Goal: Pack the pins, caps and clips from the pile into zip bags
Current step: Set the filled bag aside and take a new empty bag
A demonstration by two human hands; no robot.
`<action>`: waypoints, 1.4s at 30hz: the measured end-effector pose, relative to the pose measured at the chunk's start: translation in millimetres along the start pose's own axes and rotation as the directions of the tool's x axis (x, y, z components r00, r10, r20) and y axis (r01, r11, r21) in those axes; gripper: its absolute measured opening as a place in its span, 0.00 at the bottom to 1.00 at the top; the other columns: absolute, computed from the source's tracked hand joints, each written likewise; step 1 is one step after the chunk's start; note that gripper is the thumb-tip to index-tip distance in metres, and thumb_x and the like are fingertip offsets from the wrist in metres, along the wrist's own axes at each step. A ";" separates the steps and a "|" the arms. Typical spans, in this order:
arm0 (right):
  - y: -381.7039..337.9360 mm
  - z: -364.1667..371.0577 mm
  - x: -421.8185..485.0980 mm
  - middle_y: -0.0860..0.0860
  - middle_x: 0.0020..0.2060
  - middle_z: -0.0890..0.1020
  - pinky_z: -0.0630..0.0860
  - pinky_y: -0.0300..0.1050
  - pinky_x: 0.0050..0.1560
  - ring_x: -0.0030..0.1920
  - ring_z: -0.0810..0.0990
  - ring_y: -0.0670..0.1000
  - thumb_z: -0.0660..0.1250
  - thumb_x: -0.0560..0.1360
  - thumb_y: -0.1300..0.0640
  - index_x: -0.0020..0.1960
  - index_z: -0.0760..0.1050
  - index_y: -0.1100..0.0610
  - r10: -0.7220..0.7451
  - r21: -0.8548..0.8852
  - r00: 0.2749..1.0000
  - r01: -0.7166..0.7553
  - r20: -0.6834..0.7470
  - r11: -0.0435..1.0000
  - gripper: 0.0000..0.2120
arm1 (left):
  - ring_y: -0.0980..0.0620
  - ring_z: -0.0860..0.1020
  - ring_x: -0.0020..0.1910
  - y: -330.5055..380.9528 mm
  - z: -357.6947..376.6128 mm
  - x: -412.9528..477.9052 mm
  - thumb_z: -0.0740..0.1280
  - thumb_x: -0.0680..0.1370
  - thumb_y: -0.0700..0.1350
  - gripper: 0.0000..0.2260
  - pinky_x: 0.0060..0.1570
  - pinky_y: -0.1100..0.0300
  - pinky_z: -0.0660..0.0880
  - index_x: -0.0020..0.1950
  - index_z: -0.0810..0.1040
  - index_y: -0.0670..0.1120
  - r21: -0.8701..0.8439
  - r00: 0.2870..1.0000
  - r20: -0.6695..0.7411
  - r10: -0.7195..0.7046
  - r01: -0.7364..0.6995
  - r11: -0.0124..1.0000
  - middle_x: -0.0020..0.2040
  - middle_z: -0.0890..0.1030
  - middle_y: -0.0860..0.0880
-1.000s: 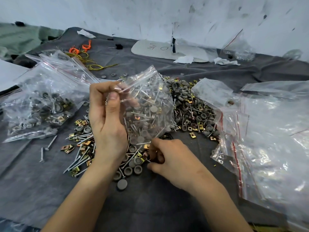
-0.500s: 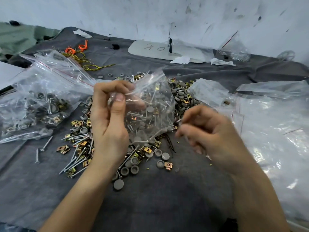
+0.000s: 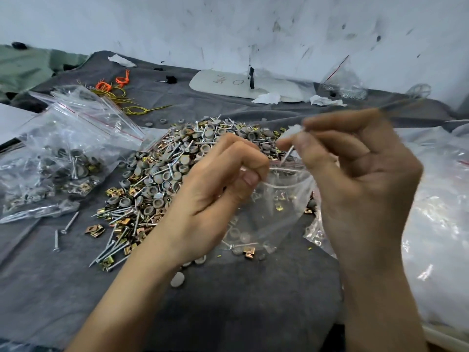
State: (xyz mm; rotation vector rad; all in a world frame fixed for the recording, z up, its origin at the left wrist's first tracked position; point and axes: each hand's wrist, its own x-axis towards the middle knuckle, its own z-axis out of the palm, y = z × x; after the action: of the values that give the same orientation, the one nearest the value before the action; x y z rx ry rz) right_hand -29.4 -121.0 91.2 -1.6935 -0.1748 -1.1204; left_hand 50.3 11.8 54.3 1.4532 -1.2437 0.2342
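Observation:
A pile (image 3: 172,171) of metal pins, grey round caps and brass clips lies on the grey cloth. My left hand (image 3: 218,196) pinches the rim of a clear zip bag (image 3: 276,207) with its mouth open upward; a few parts lie at its bottom. My right hand (image 3: 355,179) is just above the bag's mouth and pinches a metal pin (image 3: 288,154) between thumb and forefinger, tip pointing down into the opening. The right hand is motion-blurred.
A filled zip bag (image 3: 63,158) lies at the left, with two loose pins (image 3: 63,229) beside it. A heap of empty zip bags (image 3: 439,212) covers the right side. Orange and yellow wires (image 3: 114,90) and a white board (image 3: 228,83) lie at the back by the wall.
My right hand lifted off the pile with a pin and moved up over the bag. My left hand lowered the bag so its mouth faces up.

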 end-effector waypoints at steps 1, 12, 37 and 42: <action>1.6 -0.9 -0.4 0.48 0.41 0.84 0.76 0.37 0.45 0.44 0.84 0.49 0.72 0.73 0.60 0.46 0.77 0.52 0.021 -0.038 0.999 -0.019 0.037 0.999 0.06 | 0.42 0.73 0.49 -0.2 -0.8 0.4 0.58 0.83 0.50 0.09 0.51 0.55 0.69 0.50 0.73 0.46 -0.014 1.000 0.005 -0.007 0.007 1.000 0.47 0.74 0.44; 44.8 -18.8 -3.7 0.47 0.38 0.83 0.75 0.35 0.40 0.40 0.79 0.43 0.68 0.76 0.56 0.42 0.80 0.50 0.253 -0.115 0.963 -0.262 -0.088 0.958 0.05 | 0.50 0.73 0.48 -13.9 -10.4 -4.5 0.57 0.81 0.43 0.10 0.49 0.62 0.68 0.50 0.72 0.58 -0.090 0.993 -0.089 -0.077 0.069 0.994 0.47 0.74 0.47; 110.4 24.7 -31.1 0.53 0.44 0.81 0.76 0.46 0.46 0.46 0.80 0.54 0.71 0.74 0.53 0.47 0.78 0.54 0.672 -0.801 0.739 -0.370 0.053 0.470 0.05 | 0.48 0.73 0.52 -28.0 -44.9 -12.7 0.60 0.79 0.42 0.14 0.57 0.44 0.72 0.46 0.79 0.60 -0.283 0.851 -0.480 -0.216 0.082 0.955 0.47 0.77 0.57; 116.3 24.7 -30.0 0.53 0.41 0.83 0.75 0.40 0.40 0.41 0.81 0.53 0.69 0.75 0.56 0.47 0.82 0.55 0.613 -0.780 0.789 -0.397 -0.021 0.485 0.04 | 0.49 0.74 0.51 -27.6 -42.7 -12.8 0.62 0.77 0.43 0.11 0.57 0.48 0.73 0.44 0.79 0.59 -0.348 0.837 -0.479 -0.264 0.095 0.933 0.45 0.78 0.57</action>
State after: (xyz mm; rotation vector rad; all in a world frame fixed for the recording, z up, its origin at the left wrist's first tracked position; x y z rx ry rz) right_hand 37.6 -140.6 -9.6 -2.4128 0.7270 -0.4821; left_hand 86.8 47.5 42.5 1.1188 -0.6562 0.2666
